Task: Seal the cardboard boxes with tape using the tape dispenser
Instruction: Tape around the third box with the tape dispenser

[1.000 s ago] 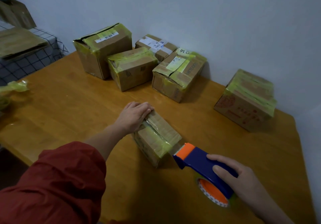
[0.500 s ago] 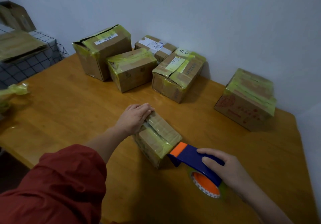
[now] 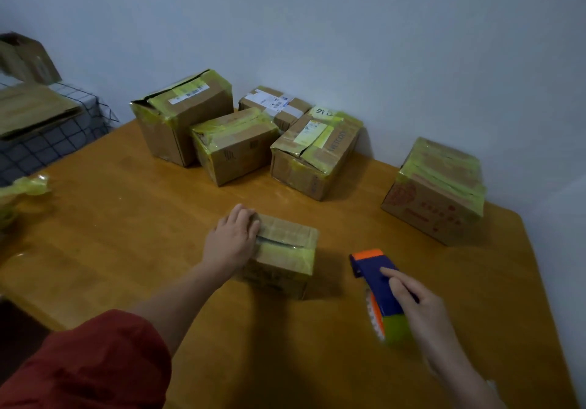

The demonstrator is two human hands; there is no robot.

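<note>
The right hand (image 3: 423,308) grips the dispenser (image 3: 369,269) toward the near right of the table (image 3: 126,234). Its fingers wrap the handle and the forefinger lies along the blue body, probably to steer the orange nose. That nose points at the box (image 3: 285,251) but stands apart from it, and I can see no tape running between them.

The box sits mid-table. Its top seam shows as a dark slit, with yellow-green tape over the right end only, so I judge the seam needs a strip.

The left hand (image 3: 233,243) lies on the box's left end with its fingers bent over the edge, likely pinning it against the pull of the tape.

Four taped boxes (image 3: 234,145) are bunched along the far edge by the wall. A lone box (image 3: 434,189) stands at the far right corner, seemingly set aside as done.
</note>
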